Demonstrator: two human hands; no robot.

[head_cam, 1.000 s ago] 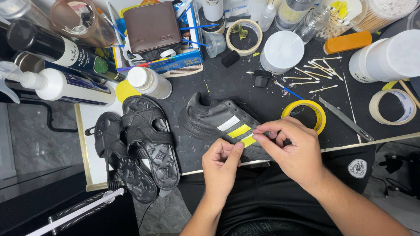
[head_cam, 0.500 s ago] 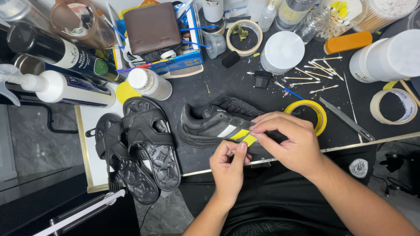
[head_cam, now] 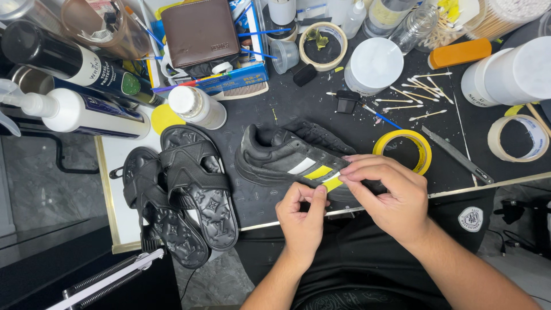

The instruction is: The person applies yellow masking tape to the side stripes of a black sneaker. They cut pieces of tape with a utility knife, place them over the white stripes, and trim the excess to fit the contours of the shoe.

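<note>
Since a moment ago the black sneaker [head_cam: 287, 158] has turned to lie on its side with its stripes up, and my left hand [head_cam: 302, 215] has come up under its sole edge. My right hand [head_cam: 385, 192] pinches a strip of yellow tape [head_cam: 327, 178] against the shoe's side, while my left thumb and forefinger nip the strip's lower end. The shoe rests on the black mat [head_cam: 258, 201], between the black sandals [head_cam: 183, 192] and the yellow tape roll [head_cam: 403, 150].
</note>
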